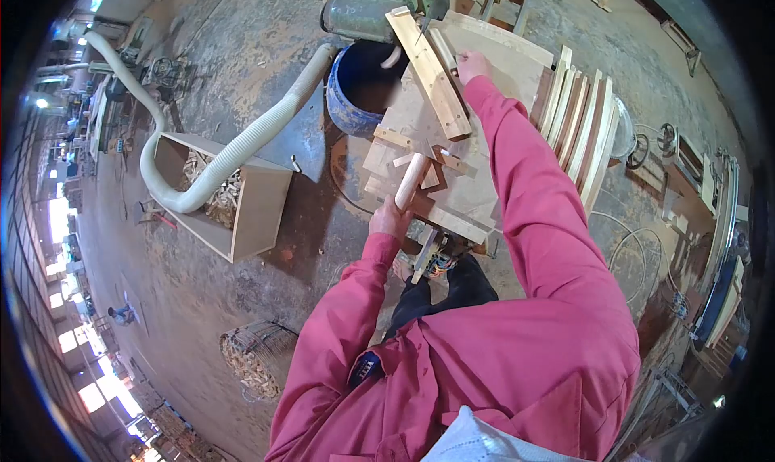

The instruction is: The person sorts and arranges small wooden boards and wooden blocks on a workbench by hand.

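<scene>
My left hand [389, 220] is closed around the lower end of a pale, rounded wooden piece [413, 179], which points up and away over the near edge of the worktable [504, 83]. Farther off, my right hand [475, 65] has its fingers curled at a short wooden strip [442, 49]; the palm side is hidden. That strip lies along a long, thick wooden fence [432, 79] with holes in it. Small wood pieces [440, 175] are fixed or lying around the near end of the table, partly behind the rounded piece.
A blue barrel [347, 111] stands left of the table, below a green machine housing [355, 14]. Curved wooden slats [577, 123] are stacked at the right. A ribbed hose [266, 127] crosses to a wooden box [262, 208] of scraps. A basket [258, 357] sits on the floor.
</scene>
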### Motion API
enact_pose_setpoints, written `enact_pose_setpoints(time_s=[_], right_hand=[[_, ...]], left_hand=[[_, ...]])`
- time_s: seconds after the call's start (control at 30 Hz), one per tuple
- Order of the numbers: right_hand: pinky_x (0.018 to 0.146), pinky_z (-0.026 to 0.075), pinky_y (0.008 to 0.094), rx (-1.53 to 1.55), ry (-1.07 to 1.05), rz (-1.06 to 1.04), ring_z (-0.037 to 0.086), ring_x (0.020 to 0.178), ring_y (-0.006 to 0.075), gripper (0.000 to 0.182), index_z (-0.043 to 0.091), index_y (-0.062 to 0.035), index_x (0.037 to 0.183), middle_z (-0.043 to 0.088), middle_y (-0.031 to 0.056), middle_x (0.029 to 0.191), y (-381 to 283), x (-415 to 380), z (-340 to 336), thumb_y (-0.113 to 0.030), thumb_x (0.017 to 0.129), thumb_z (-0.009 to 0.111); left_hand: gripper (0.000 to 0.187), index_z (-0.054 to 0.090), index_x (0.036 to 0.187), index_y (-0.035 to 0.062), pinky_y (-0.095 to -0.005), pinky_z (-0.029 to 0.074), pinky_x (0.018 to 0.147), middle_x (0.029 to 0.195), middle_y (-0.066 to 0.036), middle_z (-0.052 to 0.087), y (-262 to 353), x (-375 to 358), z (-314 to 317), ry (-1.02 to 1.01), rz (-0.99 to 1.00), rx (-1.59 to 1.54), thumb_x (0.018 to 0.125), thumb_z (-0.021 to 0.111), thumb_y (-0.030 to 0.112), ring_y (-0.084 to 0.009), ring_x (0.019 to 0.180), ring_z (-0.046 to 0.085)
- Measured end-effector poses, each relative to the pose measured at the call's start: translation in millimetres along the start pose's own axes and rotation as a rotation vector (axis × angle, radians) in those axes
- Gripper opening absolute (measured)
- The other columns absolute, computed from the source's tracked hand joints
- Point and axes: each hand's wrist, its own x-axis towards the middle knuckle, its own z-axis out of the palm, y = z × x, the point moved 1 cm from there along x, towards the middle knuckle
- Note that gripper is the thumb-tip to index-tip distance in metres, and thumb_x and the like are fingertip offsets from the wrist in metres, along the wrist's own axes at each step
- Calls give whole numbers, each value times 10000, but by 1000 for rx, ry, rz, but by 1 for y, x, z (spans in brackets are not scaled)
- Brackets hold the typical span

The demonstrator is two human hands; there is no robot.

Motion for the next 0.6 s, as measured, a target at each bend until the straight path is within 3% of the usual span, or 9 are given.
enact_pose_setpoints(time_s=[0.13, 0.2, 0.23, 0.5, 0.6], right_hand=[[863, 537, 431, -32, 178, -135, 702, 943, 330, 423, 724, -96, 1110, 731, 180, 1016, -3, -39, 0, -417, 834, 723], [860, 532, 431, -1, 20, -144, 697, 937, 325, 436, 695, -107, 1155, 725, 168, 1020, -6, -58, 1, -387, 825, 750], [857, 529, 433, 75, 28, -125, 697, 919, 323, 364, 710, -98, 1083, 727, 160, 962, 12, -49, 23, -351, 826, 759], [820, 540, 421, -66, 59, -125, 700, 882, 313, 268, 732, -96, 988, 733, 148, 911, -21, -104, 22, -331, 859, 725], [814, 544, 420, -68, 177, -301, 708, 879, 310, 270, 738, -77, 956, 737, 161, 917, -21, -112, 33, -328, 857, 721]], left_hand=[[412, 524, 1026, 32, -557, 538, 744, 875, -284, 685, -11, -11, 1, 4, 25, 10, 862, 711, 360, -468, 867, 673], [415, 519, 1041, 29, -555, 538, 743, 879, -283, 687, -20, -20, 3, 21, 39, 13, 861, 719, 345, -471, 863, 673], [415, 519, 1041, 29, -555, 538, 743, 879, -283, 687, -26, -24, 4, 13, 45, 7, 861, 719, 345, -471, 863, 673], [418, 513, 1054, 40, -550, 542, 725, 882, -262, 695, -57, -57, 3, -22, 15, -34, 849, 742, 324, -458, 847, 681], [409, 518, 1030, 44, -546, 547, 710, 874, -249, 699, -68, -68, 4, -16, 14, -31, 847, 745, 329, -451, 837, 686]])
